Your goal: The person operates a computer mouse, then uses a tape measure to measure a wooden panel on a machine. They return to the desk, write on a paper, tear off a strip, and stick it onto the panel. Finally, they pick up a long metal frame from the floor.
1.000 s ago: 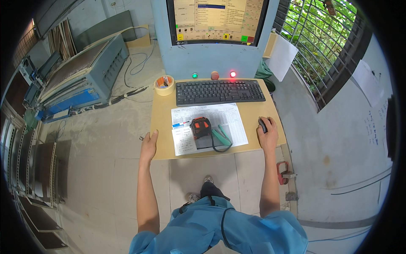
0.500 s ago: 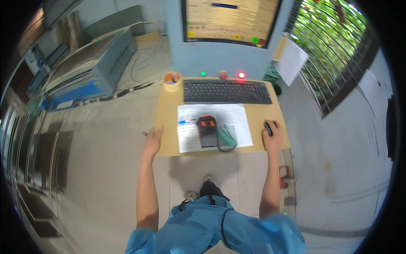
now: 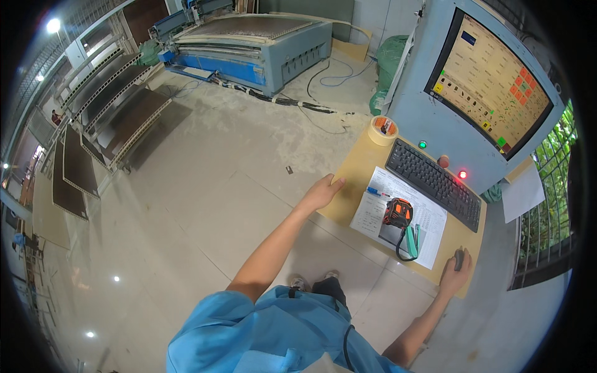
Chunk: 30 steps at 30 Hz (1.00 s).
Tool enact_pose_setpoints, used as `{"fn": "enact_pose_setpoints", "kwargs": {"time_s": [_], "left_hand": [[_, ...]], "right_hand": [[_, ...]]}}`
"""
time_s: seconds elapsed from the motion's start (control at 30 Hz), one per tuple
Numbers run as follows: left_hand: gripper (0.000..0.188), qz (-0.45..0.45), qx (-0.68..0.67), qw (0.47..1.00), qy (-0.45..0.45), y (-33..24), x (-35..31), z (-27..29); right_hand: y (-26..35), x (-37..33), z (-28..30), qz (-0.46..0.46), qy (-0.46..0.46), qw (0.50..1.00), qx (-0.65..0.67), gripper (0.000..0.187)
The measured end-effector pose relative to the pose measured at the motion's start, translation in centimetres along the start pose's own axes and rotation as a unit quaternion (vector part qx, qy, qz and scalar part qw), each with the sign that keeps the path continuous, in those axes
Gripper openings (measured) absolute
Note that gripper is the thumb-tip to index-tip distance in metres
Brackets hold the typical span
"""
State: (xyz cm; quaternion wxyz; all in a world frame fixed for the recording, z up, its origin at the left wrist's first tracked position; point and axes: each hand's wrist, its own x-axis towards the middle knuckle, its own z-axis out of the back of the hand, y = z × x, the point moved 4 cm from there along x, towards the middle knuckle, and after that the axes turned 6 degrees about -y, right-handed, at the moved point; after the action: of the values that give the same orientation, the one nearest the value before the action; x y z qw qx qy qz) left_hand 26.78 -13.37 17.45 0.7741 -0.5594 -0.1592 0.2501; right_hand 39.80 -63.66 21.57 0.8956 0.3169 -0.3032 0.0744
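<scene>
Your left hand: your left hand lies flat on the near left edge of the light wooden desk top — fingers loose and spread, holding nothing.
Your right hand: your right hand sits on top of the small dark computer mouse at the right end of the desk, curled over it and gripping it.
Between your hands: a white printed paper sheet lies on the desk, and an orange and black tape measure with a black loop strap rests on it.
Behind the paper: a long black keyboard lies just past the sheet, close to the blue-grey metal cabinet.
Above the keyboard: a big screen in the cabinet shows pale rows and red squares — one green light and one red light glow below it.
Far corner of the desk: a roll of tan sticky tape stands there, well away from both hands.
On the floor to your left: a long blue and grey machine stands with cables trailing from it.
</scene>
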Motion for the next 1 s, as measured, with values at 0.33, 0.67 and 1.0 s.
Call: {"fn": "enact_pose_setpoints", "kwargs": {"time_s": [0.33, 0.67, 1.0], "left_hand": [[0.053, 0.013, 0.030, 0.999, -0.014, -0.4, -0.2, 0.2], [0.048, 0.027, -0.013, 1.000, -0.005, -1.2, -0.7, 0.4], [0.049, 0.019, 0.015, 1.000, -0.001, -0.6, -0.3, 0.2]], "right_hand": [[0.1, 0.1, 0.5, -0.001, -0.051, 0.999, 0.002, 0.044], [-1.1, -0.1, 0.3, -0.015, -0.093, 0.995, 0.023, 0.043], [-0.6, -0.2, 0.6, -0.025, -0.094, 0.995, 0.026, 0.047]]}}
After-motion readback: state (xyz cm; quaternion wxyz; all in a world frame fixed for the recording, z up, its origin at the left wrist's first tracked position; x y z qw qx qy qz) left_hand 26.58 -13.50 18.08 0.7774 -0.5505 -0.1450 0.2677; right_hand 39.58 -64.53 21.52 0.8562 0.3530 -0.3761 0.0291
